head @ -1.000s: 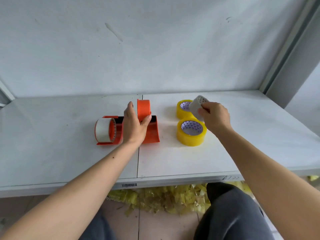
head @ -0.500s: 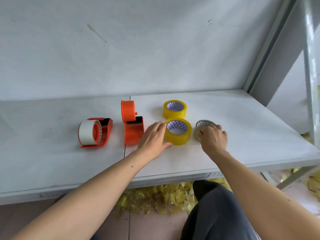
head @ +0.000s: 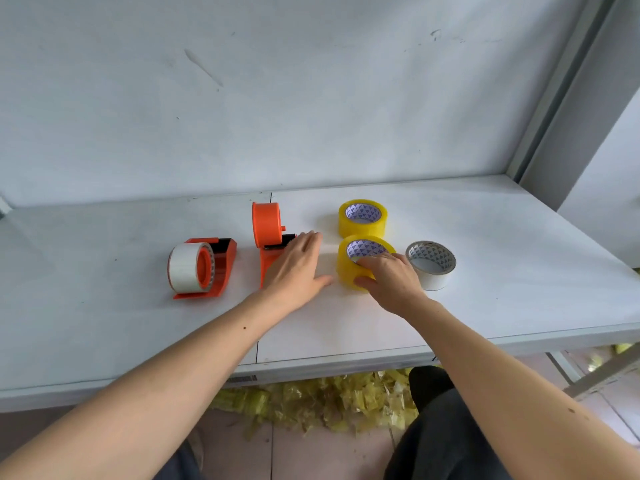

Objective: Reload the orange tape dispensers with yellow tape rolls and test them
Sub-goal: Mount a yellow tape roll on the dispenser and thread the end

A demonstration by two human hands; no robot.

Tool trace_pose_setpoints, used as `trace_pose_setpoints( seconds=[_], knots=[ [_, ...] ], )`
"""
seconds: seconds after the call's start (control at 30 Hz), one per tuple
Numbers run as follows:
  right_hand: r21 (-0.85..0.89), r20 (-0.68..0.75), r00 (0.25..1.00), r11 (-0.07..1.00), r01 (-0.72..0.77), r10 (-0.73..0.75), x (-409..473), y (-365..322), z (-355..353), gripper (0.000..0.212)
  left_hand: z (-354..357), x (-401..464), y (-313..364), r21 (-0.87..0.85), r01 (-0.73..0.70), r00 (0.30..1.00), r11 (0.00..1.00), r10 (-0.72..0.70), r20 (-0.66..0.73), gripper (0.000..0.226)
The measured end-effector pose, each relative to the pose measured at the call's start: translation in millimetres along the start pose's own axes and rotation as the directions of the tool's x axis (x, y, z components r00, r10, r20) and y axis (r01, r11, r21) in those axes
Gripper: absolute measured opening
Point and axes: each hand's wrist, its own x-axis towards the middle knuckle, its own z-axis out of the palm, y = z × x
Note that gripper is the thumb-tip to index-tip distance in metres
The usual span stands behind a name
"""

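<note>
— Where are my hands?

— Right hand pinches the near yellow roll flat on the tabletop, fingers in its core. Left hand lies spread over the empty dispenser.

— Risk?

— If I lift carelessly, the roll may knock the spent core just beside it, or slip.

White shelf: 2 dispensers, 3 rolls.

Two dispensers left on table; two tape rolls right of them; empty core rightmost.
</note>
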Motion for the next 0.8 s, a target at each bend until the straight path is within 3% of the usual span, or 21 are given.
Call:
trace_pose_setpoints(
  seconds=[0.1, 0.17, 0.23, 0.3, 0.4, 0.53, 0.7, 0.8],
  knots=[
    [0.232, -0.037, 0.996, 0.970, -0.073, 0.084, 1, -11, -2, 0.028, -18, -1, -8, 0.025, -0.123, 0.980, 0.992, 0.125, -0.156, 0.068],
    [0.465, -0.044, 0.991, 0.880, -0.094, 0.129, 7, -19, -3, 0.016, -29, 0, -17, 0.049, -0.179, 0.939, 0.983, 0.185, -0.289, 0.061],
    [0.648, -0.048, 0.985, 0.755, -0.096, 0.167, 13, -30, -5, 0.025, -40, 3, -31, 0.044, -0.148, 0.894, 0.988, 0.153, -0.421, 0.059],
    [0.805, -0.038, 0.982, 0.588, -0.081, 0.187, 21, -39, -6, 0.028, -48, 5, -46, -0.013, -0.034, 0.871, 0.999, 0.023, -0.491, 0.064],
    [0.941, 0.005, 0.983, 0.333, -0.068, 0.186, 31, -55, -7, 0.012, -49, 5, -62, -0.258, 0.186, 0.875, 0.948, -0.279, -0.395, 0.073],
    [0.989, 0.031, 0.982, 0.137, -0.057, 0.185, 42, -73, 3, 0.017, -41, 7, -70, -0.629, 0.303, 0.838, 0.716, -0.514, -0.181, 0.060],
    [0.998, 0.016, 0.992, 0.051, -0.023, 0.128, 49, -89, 19, 0.011, -28, 7, -72, -0.773, 0.153, 0.847, 0.616, -0.485, -0.218, 0.027],
    [0.999, -0.019, 0.995, 0.028, 0.017, 0.102, 48, -93, 25, 0.012, -26, 3, -71, -0.834, 0.078, 0.860, 0.547, -0.460, -0.221, 0.020]
  ],
)
